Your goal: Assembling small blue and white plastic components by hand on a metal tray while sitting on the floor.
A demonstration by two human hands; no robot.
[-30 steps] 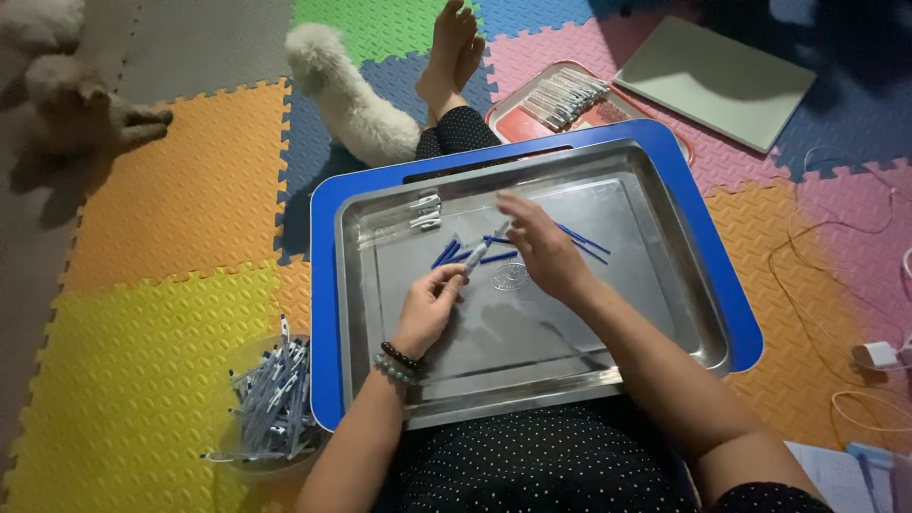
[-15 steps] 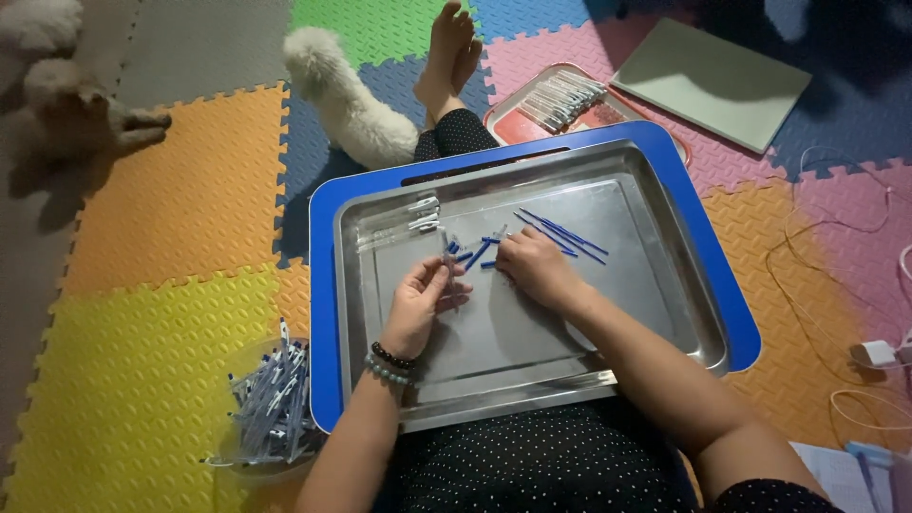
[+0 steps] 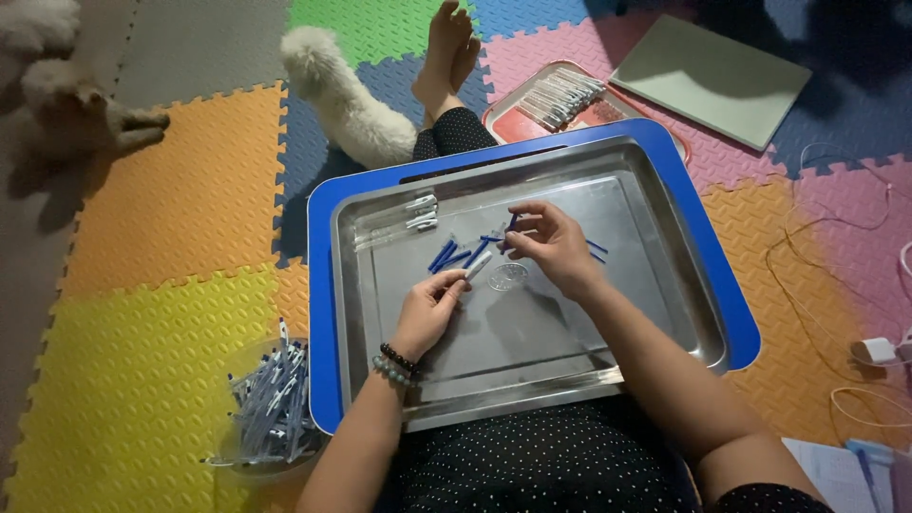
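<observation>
Head view: the left hand [image 3: 429,309] pinches a clear pen barrel [image 3: 478,265] between thumb and forefinger, the barrel pointing up and away from the fingertips toward the other hand. The right hand [image 3: 553,245] grips a thin blue refill [image 3: 510,226] at its fingertips, just beyond the far end of the barrel; the 2 pieces look close but I cannot tell whether they touch. Just left of the right hand's fingers lie several loose blue refills [image 3: 448,255], and farther left, a few clear pen parts [image 3: 420,213]. All rest on the steel tray [image 3: 608,356], set inside a blue tray [image 3: 323,313]. Beside the left wrist, on the foam mat [image 3: 133,380], stands a clear container of pens [image 3: 266,408].
</observation>
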